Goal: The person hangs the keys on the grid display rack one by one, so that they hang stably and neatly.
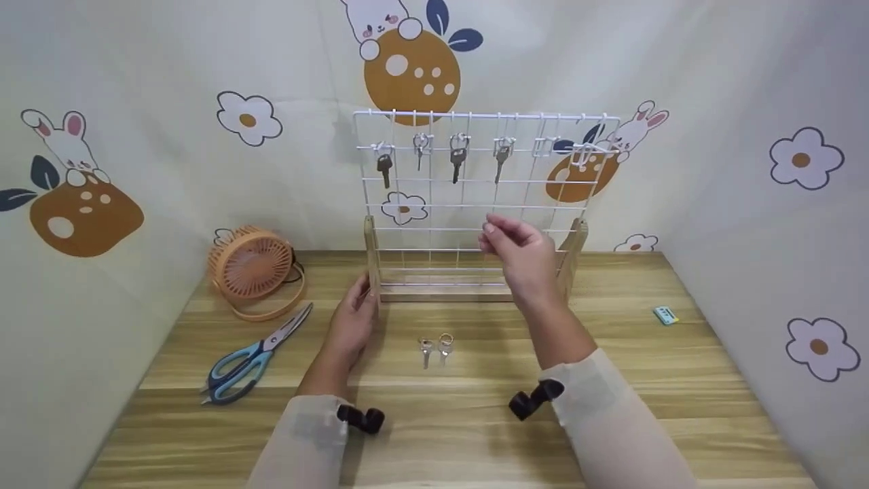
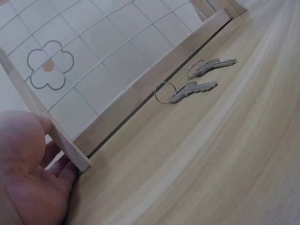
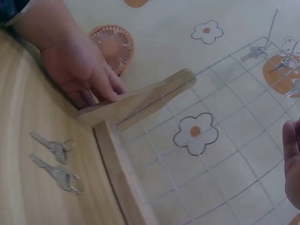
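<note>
Post point(image 1: 371, 251), wooden: left hand point(image 1: 353, 317) clamped on it, fingers partly hidden behind | right hand point(image 1: 527, 256) before wire grid point(image 1: 475, 115), cut off in right-wrist view, thumb near fingertips, cannot tell whether anything is pinched | four keys point(image 1: 457, 159) hang on grid; two loose keys point(image 1: 426, 354) lie on table point(image 1: 441, 421)

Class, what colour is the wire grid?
The grid is white, seen best in the head view.
</note>
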`<state>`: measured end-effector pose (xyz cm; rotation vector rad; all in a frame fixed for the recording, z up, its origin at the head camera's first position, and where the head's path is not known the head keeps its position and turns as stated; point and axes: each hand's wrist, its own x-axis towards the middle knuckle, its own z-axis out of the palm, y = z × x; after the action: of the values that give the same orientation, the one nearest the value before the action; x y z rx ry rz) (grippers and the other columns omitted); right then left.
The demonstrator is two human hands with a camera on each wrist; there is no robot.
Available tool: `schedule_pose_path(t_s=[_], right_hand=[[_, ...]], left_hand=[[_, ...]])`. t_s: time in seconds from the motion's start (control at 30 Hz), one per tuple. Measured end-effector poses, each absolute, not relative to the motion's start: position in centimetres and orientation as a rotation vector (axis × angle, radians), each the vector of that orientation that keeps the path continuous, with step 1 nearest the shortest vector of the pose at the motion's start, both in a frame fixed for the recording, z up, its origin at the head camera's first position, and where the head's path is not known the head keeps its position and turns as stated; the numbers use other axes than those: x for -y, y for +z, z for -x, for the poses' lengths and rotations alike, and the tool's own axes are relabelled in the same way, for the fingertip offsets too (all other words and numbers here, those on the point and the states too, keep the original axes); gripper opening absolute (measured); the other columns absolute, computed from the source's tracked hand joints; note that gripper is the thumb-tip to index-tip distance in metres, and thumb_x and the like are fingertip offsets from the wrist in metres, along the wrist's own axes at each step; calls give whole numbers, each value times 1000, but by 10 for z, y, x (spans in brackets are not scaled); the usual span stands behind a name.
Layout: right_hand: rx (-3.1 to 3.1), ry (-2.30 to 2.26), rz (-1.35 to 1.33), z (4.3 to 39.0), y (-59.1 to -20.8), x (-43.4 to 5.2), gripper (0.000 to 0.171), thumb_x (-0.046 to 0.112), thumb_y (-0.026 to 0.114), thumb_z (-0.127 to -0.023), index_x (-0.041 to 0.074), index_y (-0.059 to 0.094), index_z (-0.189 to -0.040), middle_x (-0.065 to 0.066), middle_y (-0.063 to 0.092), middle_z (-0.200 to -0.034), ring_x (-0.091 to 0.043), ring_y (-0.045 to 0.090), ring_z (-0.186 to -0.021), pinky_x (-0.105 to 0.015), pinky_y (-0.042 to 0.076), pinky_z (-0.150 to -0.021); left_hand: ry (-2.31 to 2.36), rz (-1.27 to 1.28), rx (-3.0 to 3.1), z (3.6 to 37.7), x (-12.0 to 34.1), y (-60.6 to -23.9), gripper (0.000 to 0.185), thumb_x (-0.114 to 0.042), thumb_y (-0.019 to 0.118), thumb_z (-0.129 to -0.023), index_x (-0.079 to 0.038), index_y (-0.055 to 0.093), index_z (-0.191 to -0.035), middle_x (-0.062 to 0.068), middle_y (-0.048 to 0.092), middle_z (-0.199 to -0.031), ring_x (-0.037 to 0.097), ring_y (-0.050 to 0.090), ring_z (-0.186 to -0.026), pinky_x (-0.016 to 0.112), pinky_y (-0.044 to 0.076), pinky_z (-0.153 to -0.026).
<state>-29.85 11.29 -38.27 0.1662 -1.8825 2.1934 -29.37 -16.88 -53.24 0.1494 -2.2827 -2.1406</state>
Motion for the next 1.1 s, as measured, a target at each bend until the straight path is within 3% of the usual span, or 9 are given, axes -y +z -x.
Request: schedule_pose_path(t_s=[0.2,0.37,0.5,0.67,0.87,1.1], right_hand=[[1967,2263,-193,290,-426,-99,16,-2,73,-98,-6,77,-112,-13,78,-96,-20,76,-84,-29,68,-79],[2123,2273,-219,287,-456,-90,16,2,76,-97,-1,79,-112,-19,78,-103,-19,75,-87,-27,67,-79],[2346,2200,-253,287,-477,-89,20,11,79,-97,5,80,-116,-12,80,-109,-16,73,-92,-26,64,-81],[2565,2091,-349,290,-500,-94,28,16,80,-97,4,78,-122,-9,80,-118,-13,71,-100,-23,60,-85],[2708,1933,-504,295,-520,-103,30,10,80,-95,-2,76,-123,-16,81,-117,-9,73,-95,-18,60,-82],[2799,1831,-625,298,-522,-108,31,8,83,-92,-1,77,-120,-16,81,-114,-8,70,-92,-17,58,-81]], left_hand=[[-2145,-156,2270,294,169,-532,59,-30,50,-115,-18,30,-170,9,33,-176,27,31,-164,44,31,-135],[-2130,-155,2280,293,169,-533,59,-31,50,-115,-18,31,-170,8,34,-176,27,32,-163,44,32,-134],[-2112,-145,2287,294,168,-533,59,-31,50,-115,-19,31,-170,8,34,-176,28,33,-163,44,32,-134],[-2101,-147,2294,293,168,-533,59,-29,50,-115,-19,31,-170,9,34,-176,29,34,-162,45,33,-134],[-2090,-122,2310,293,169,-533,59,-27,48,-116,-15,30,-170,11,34,-176,30,32,-163,46,31,-135],[-2114,-127,2292,293,169,-534,58,-27,48,-116,-16,31,-170,10,33,-176,27,32,-163,43,31,-135]])
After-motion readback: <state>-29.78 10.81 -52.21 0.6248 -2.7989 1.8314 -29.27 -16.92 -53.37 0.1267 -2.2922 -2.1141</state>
